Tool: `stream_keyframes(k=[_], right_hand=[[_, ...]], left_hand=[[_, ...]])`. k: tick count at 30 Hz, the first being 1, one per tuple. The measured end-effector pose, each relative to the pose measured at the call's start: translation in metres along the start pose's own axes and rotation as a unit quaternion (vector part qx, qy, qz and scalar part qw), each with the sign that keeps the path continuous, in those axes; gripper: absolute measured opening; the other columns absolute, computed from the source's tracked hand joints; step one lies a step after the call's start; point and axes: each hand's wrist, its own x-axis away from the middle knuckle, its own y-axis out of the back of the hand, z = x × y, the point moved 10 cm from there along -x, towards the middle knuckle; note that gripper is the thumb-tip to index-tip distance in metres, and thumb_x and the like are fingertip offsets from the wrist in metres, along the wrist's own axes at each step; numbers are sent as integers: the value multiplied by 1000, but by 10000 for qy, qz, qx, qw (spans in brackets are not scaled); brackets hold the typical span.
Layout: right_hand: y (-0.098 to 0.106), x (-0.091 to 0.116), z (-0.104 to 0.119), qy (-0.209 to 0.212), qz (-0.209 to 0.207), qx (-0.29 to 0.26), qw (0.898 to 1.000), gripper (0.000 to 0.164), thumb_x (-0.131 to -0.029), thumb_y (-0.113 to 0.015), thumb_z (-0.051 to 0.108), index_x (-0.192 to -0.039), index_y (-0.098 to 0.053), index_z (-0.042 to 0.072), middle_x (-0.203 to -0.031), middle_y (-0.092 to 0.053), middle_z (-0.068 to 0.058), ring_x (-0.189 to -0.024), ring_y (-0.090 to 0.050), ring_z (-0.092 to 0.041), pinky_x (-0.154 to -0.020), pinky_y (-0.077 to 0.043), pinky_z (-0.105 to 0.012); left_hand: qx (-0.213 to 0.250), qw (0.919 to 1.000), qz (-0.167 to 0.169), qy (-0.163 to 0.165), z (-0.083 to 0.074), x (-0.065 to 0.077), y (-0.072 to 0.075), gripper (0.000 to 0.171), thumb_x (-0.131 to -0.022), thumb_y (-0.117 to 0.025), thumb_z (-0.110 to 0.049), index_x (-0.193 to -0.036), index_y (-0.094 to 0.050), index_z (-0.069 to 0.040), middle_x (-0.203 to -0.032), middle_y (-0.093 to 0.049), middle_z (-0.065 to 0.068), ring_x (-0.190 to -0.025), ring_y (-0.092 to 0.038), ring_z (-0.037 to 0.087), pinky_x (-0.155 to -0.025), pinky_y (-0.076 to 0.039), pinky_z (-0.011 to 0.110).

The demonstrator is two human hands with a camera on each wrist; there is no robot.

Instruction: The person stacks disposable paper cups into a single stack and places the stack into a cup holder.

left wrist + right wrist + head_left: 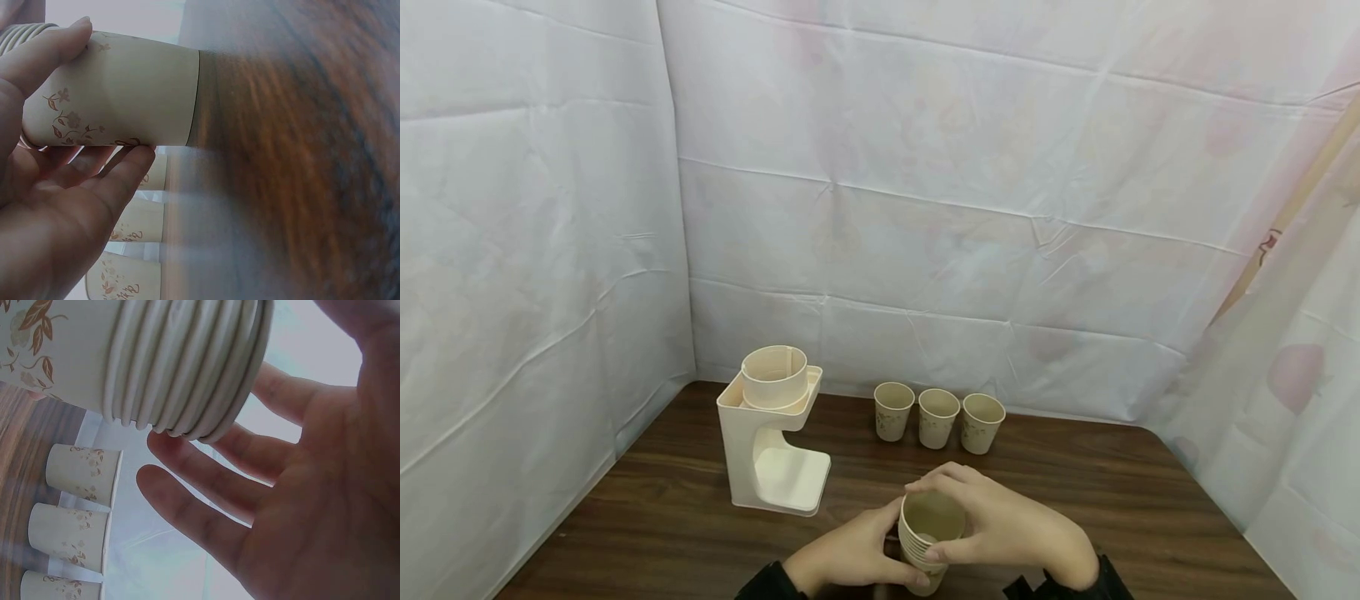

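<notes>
A nested stack of cream paper cups (936, 518) with brown flower prints stands close to the table's front edge, mouths up. My left hand (868, 546) grips the lower part of the stack, thumb on one side and fingers on the other, as the left wrist view also shows around the lowest cup (140, 90). At the top, my right hand (1000, 525) holds the rims between the thumb at the near side and fingers across the far side. Several stacked rims (181, 369) show in the right wrist view, with fingertips right at them.
Three single paper cups, a left one (892, 423), a middle one (936, 429) and a right one (981, 435), stand in a row at the back. Left of them is a cream plastic stand (741, 458) with a round tube (775, 392) on top. White cloth (925, 233) hangs behind the table.
</notes>
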Motion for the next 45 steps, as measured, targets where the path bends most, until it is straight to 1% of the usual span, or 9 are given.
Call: stream_keyframes(k=[4, 11, 17, 22, 28, 31, 35, 41, 45], right_hand=[[0, 0, 0, -5, 25, -14, 10000, 58, -84, -65, 48, -134, -42, 31, -128, -48, 10, -114, -45, -9, -87, -50, -39], [1, 0, 3, 96, -29, 30, 9999, 57, -84, -65, 46, -134, -42, 30, -129, -48, 9, -116, -43, -8, -89, -50, -39], [5, 1, 2, 98, -97, 74, 9999, 55, -86, -62, 47, -133, -43, 26, -130, -47, 8, -116, -44, -9, -89, -50, -39], [16, 4, -3, 26, -321, 107, 9994, 48, -89, -59, 44, -132, -44, 28, -128, -49, 10, -117, -44, -8, -90, -49, -40], [30, 8, -15, -191, -550, 112, 9982, 45, -91, -58, 41, -133, -43, 30, -130, -49, 10, -120, -42, -6, -92, -48, -39], [36, 11, -21, -268, -649, 135, 9974, 44, -92, -57, 39, -133, -43, 30, -131, -49, 9, -119, -43, -8, -91, -49, -41], [43, 15, -28, -454, -776, 129, 9959, 42, -93, -55, 40, -133, -43, 32, -132, -48, 11, -120, -43, -10, -92, -47, -47], [51, 16, -35, -447, -1094, 245, 9927, 40, -92, -56, 39, -131, -47, 29, -128, -50, 12, -117, -46, -10, -91, -48, -46], [54, 19, -44, -591, -1279, 333, 9895, 39, -91, -58, 39, -128, -48, 32, -125, -51, 15, -113, -47, -7, -89, -49, -45]], left_hand=[[-19, 10000, -21, 8, 0, 0, 0, 68, -81, -72, -36, -136, -35, -21, -122, -58, -1, -104, -54, 6, -86, -49, 24], [-162, 9998, -97, -30, -1, 0, 1, 68, -80, -72, -37, -135, -35, -24, -122, -58, 0, -105, -54, 6, -87, -49, 25], [-8, 10000, -21, -77, -3, 0, 0, 69, -81, -72, -35, -137, -34, -22, -123, -57, -2, -105, -54, 7, -88, -49, 25], [43, 9999, -17, -103, -3, -1, 0, 67, -81, -72, -35, -135, -35, -23, -121, -59, -3, -105, -55, 7, -87, -49, 25], [78, 9999, -16, -123, -2, -1, -1, 66, -81, -73, -33, -134, -36, -22, -122, -58, 2, -106, -54, 8, -88, -49, 26], [93, 9999, -27, -104, -1, -2, -1, 67, -80, -73, -33, -135, -36, -22, -123, -58, 2, -107, -53, 8, -88, -49, 26], [127, 9999, -43, -57, 0, -2, 0, 68, -80, -74, -33, -135, -36, -21, -123, -58, 2, -107, -53, 8, -88, -49, 26], [148, 9999, -65, -20, -1, -2, 0, 69, -79, -74, -31, -135, -36, -21, -123, -58, 2, -108, -53, 9, -88, -49, 26], [164, 9998, -64, -33, -3, -1, 0, 70, -79, -75, -30, -136, -35, -21, -124, -57, 3, -108, -53, 9, -87, -50, 26]])
